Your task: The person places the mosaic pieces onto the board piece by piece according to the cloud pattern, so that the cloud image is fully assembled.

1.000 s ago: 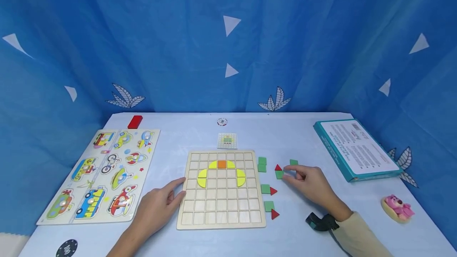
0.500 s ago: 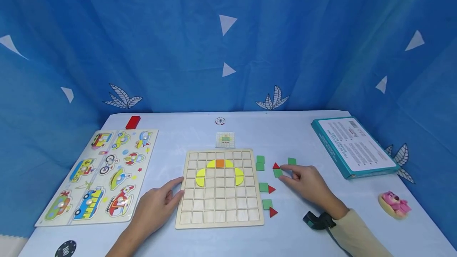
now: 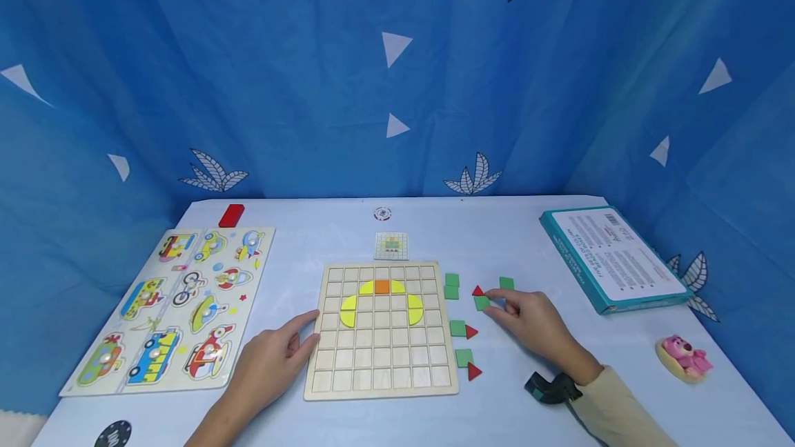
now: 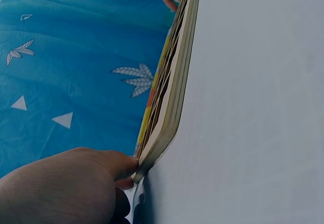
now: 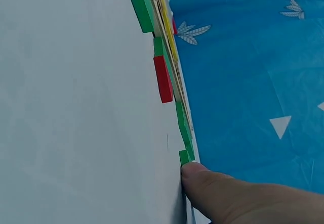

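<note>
My left hand [image 3: 273, 361] rests index finger and thumb, spread apart, against the left edge of a wooden grid board [image 3: 381, 392]. The left wrist view has its thumb side right at the board's corner [image 4: 147, 166]. On the board, yellow quarter-round tiles [image 3: 348, 311] and an orange square tile [image 3: 381, 286] form an arch. Right of the board, my right hand [image 3: 534, 319] pinches a green square tile [image 3: 481, 303] low at the table between thumb and index finger. The thumb [image 5: 202, 178] meets a green tile [image 5: 184, 157] in the right wrist view. A red triangle tile [image 3: 477, 291] lies just behind the pinched tile.
Several green tiles [image 3: 452, 280] and red triangles [image 3: 474, 370] lie along the board's right side. A pattern card [image 3: 391, 245] lies behind it. At left is a vehicle puzzle [image 3: 205, 295]; at right, a teal box [image 3: 611, 254] and a pink bear figure [image 3: 684, 357].
The head view has shifted slightly. Both hands keep their places, the left at the board's edge and the right at the green square tile.
</note>
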`<state>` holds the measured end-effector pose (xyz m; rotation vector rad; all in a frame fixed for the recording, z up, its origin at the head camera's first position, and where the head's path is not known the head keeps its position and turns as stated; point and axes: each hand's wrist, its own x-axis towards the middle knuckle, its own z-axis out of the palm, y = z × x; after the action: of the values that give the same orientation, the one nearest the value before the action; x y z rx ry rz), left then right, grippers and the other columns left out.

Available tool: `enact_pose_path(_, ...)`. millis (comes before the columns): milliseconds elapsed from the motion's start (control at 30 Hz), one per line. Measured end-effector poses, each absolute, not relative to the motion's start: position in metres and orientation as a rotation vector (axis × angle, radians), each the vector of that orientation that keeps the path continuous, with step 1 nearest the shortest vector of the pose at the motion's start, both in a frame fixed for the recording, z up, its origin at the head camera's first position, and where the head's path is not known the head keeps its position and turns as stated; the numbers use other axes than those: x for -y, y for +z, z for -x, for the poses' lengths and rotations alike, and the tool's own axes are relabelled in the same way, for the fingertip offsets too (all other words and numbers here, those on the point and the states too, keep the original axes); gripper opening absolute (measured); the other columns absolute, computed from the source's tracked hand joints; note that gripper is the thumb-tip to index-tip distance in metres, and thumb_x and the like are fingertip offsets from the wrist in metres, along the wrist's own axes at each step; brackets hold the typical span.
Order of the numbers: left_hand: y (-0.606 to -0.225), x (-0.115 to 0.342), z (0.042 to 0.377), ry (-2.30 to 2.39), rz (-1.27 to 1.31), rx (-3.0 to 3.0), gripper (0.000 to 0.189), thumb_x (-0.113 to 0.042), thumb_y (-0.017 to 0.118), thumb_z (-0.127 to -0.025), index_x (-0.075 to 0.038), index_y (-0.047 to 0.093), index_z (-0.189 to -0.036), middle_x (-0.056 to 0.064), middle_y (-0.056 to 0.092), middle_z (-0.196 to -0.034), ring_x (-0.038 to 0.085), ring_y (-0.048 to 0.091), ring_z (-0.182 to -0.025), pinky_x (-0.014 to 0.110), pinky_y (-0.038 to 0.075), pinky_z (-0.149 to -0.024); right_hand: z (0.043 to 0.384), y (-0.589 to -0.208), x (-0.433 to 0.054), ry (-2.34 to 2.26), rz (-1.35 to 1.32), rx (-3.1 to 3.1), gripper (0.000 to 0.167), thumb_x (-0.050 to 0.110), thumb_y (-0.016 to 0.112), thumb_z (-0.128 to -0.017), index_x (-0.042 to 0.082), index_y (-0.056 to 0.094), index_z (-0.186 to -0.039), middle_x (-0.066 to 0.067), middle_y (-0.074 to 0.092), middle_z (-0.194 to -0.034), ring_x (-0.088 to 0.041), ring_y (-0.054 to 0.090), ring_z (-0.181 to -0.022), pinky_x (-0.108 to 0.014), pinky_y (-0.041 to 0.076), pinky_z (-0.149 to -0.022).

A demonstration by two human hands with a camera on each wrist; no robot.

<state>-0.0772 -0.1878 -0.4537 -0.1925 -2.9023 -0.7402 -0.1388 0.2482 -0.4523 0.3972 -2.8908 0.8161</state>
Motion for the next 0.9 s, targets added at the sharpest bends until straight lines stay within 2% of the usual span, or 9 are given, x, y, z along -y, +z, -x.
enact_pose_path(633,-0.455,0.187,0.077,-0.749,0.209,2.878,0.038,-0.032,0.075,-0.094,-0.02,0.07,-0.13,-0.017,0.038,-0.055,0.002,0.032,-0.046,0.024,0.027,-0.048,0.136,-0.448,-0.245,0.846,-0.424,2.828,0.031,0.029,0.085,-0.085,0.014,0.078,-0.111,0.011,0.036,-0.052,-0.008,0.038,-0.046,-0.026,0.03,-0.047)
enact_pose_path(900,-0.453,0.189,0.077,-0.75,0.215,2.872,0.038,-0.032,0.076,-0.094,-0.022,0.07,-0.13,-0.017,0.038,-0.056,0.003,0.032,-0.047,0.025,0.028,-0.049,0.132,-0.437,-0.225,0.913,-0.46,2.794,0.031,0.028,0.086,-0.083,0.016,0.079,-0.111,0.012,0.034,-0.051,-0.008,0.035,-0.045,-0.026,0.028,-0.046)
